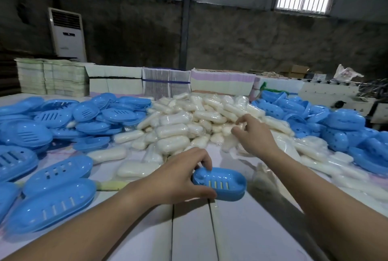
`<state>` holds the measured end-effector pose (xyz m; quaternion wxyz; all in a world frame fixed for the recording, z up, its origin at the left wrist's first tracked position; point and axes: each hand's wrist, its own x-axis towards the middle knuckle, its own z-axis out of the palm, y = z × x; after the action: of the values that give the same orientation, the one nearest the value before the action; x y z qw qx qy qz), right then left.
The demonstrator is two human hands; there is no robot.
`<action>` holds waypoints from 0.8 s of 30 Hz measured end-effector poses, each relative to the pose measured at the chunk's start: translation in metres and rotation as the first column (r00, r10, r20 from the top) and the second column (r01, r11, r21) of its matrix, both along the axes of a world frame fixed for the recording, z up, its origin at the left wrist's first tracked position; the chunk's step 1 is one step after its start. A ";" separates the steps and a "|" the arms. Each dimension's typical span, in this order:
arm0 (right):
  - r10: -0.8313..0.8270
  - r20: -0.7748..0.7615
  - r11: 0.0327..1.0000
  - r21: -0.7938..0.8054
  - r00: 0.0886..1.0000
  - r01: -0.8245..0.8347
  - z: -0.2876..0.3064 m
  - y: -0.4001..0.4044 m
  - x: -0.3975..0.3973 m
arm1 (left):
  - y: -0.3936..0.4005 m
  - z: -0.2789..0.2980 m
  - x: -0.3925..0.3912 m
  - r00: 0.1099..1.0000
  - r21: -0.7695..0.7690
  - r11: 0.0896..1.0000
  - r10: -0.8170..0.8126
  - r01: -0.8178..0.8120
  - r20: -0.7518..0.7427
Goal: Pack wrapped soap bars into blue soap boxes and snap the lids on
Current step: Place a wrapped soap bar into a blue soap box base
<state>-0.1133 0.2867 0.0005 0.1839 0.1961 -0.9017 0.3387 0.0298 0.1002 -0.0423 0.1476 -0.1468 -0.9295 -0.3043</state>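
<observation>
My left hand [180,174] grips a blue soap box [222,183] by its left end, thumb on the near side and fingers over the far rim. The box lies on the white table, open side up, showing slots in its bottom. My right hand [255,132] reaches into the heap of wrapped white soap bars [189,118] behind it, fingers curled round one wrapped bar [238,127] at the heap's right side. The bar is partly hidden by the fingers.
Blue boxes and slotted lids lie piled at the left [52,126] and at the right [336,122]. Loose wrapped bars spread along the right side [315,155]. Stacks of flat cartons [168,82] line the table's far edge. The white table [210,229] lies between my forearms.
</observation>
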 end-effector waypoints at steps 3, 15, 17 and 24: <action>0.153 0.136 0.957 -0.268 0.979 -0.112 0.014 0.011 0.016 | 0.001 -0.002 -0.001 0.998 0.090 0.994 0.050 -0.054 0.043; 0.510 0.409 0.860 -0.227 0.757 -0.457 -0.002 0.002 0.055 | -0.002 -0.008 -0.006 0.994 0.181 0.977 0.104 -0.110 0.040; 0.461 0.377 0.887 -0.183 0.803 -0.423 -0.003 0.003 0.052 | -0.002 -0.009 -0.006 0.995 0.185 0.978 0.093 -0.096 0.025; 0.369 0.327 0.911 0.059 0.870 -0.408 -0.005 0.016 0.041 | -0.004 -0.009 -0.007 0.995 0.136 0.985 0.101 -0.103 0.020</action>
<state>-0.0723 0.3029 -0.0042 -0.0441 0.3292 -0.8807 0.3376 0.0225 0.0966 -0.0516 0.1668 -0.0867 -0.9137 -0.3603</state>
